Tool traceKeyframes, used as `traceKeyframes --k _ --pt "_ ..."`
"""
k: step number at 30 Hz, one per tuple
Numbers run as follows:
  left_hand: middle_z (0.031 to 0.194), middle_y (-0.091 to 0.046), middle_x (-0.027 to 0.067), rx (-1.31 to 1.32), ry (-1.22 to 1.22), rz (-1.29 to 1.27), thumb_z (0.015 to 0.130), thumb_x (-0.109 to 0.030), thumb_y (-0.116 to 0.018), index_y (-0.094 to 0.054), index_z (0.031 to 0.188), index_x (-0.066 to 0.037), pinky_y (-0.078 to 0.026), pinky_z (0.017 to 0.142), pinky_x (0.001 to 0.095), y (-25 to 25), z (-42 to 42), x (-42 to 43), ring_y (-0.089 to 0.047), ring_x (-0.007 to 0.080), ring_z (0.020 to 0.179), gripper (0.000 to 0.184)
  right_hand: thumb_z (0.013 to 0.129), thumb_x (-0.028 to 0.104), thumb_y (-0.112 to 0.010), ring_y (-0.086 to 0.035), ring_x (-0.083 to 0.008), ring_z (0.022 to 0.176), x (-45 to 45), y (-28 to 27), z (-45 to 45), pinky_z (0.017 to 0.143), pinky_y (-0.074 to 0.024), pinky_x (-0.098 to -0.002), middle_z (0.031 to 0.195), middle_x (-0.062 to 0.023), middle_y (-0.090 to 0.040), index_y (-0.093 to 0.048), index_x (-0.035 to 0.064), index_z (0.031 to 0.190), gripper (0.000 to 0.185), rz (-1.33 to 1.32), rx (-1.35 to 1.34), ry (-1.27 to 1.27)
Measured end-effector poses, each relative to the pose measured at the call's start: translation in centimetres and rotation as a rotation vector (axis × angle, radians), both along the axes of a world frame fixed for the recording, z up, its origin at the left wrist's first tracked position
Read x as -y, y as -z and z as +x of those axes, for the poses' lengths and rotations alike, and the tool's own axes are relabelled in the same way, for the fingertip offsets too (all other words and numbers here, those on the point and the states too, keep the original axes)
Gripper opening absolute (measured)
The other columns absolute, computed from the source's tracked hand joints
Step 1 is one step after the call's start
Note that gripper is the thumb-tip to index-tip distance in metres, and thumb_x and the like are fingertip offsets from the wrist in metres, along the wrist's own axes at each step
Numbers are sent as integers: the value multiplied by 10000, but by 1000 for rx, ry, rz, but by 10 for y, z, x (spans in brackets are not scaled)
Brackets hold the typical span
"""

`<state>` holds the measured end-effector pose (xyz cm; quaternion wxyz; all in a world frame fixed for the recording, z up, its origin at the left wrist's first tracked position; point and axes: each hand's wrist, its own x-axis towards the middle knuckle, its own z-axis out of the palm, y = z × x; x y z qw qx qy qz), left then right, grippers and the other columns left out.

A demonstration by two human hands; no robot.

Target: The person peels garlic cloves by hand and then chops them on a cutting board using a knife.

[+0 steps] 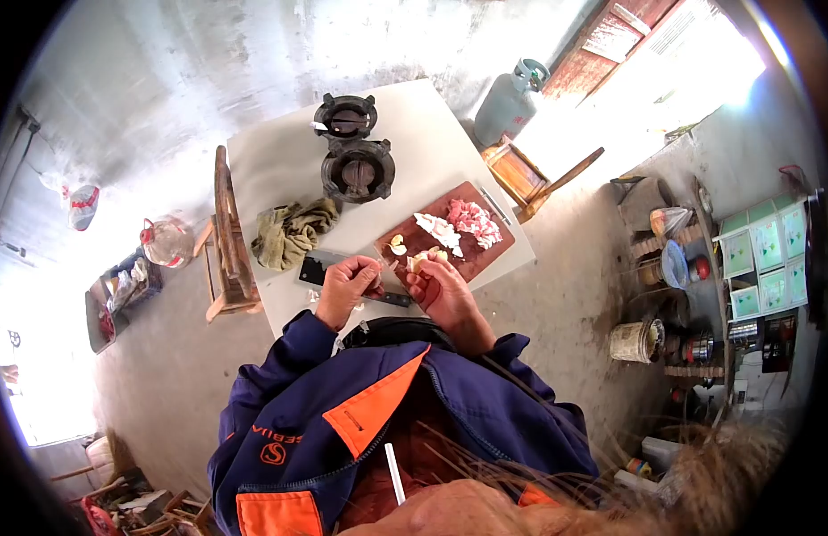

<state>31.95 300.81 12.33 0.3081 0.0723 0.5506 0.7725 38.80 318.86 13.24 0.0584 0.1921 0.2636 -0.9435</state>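
My right hand (445, 297) is closed around a pale piece of garlic (423, 259) over the near-left part of the cutting board (485, 270). To its left, my left hand (347, 290) is pinched shut above the cleaver (310, 271); whatever its fingertips hold is too small to make out. The cleaver lies flat, its dark handle (397, 299) pointing right, between my hands and body. Peeled garlic cloves (397, 245) rest on the board's left side. Beside them are a pile of sliced white fat (438, 230) and a pile of pink meat (475, 221).
A crumpled green cloth (293, 232) lies on the table (262, 147), with two black stove-like rings (358, 171) behind. Wooden chairs stand left (228, 241) and right (521, 183). A gas cylinder (510, 105) is beyond the far-right corner. Shelves with pots line the right wall.
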Motion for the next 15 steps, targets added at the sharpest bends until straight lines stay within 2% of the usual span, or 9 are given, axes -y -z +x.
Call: traceKeyframes --k 3,5,7,9,11,13,15 --pt "695 -541 -5 -47 48 47 895 -127 -518 -593 961 -6 -477 561 216 3 1 -8 -521 64 604 157 865 126 -562 -581 -110 727 2 -1 0 604 -469 -219 850 1 -594 -533 108 972 112 99 -45 -44" --pt "706 -549 -3 -30 50 50 890 -116 -521 -591 974 -3 -475 561 214 -1 6 -16 -518 60 606 157 867 139 -572 -583 -93 743 5 -5 1 610 -461 -207 873 -7 -599 -530 94 990 138 404 -84 -22" --pt "716 -557 0 -14 48 56 885 -104 -525 -589 987 1 -473 560 213 -2 9 -20 -514 56 608 160 865 128 -577 -570 -61 757 2 -4 0 617 -442 -182 874 -10 -597 -532 63 1005 160 470 -151 -24" --pt "741 -589 35 -78 59 86 872 -106 -544 -573 1023 7 -463 571 223 -2 10 -24 -547 88 619 191 869 99 -566 -558 -51 762 -3 -3 -2 640 -439 -175 868 -13 -598 -538 28 990 143 814 -244 -89" --pt "729 -588 30 -93 23 70 856 -69 -550 -577 1000 12 -466 576 219 -4 12 -28 -546 82 624 168 862 64 -566 -553 -51 763 -1 -8 -1 665 -452 -186 849 -16 -597 -543 0 968 126 812 -260 -68" --pt "717 -596 30 -230 -23 -46 833 -21 -549 -582 946 21 -472 580 213 -1 12 -30 -553 76 628 124 852 37 -570 -569 -70 759 0 -12 -2 681 -469 -206 842 -29 -601 -542 -11 962 123 1015 -278 -90" --pt "720 -605 21 -285 -65 -93 821 -16 -564 -590 916 19 -476 580 204 4 13 -32 -555 62 631 104 848 29 -572 -574 -75 762 1 -9 -2 677 -473 -209 838 -35 -602 -542 -15 958 122 1066 -322 -54"
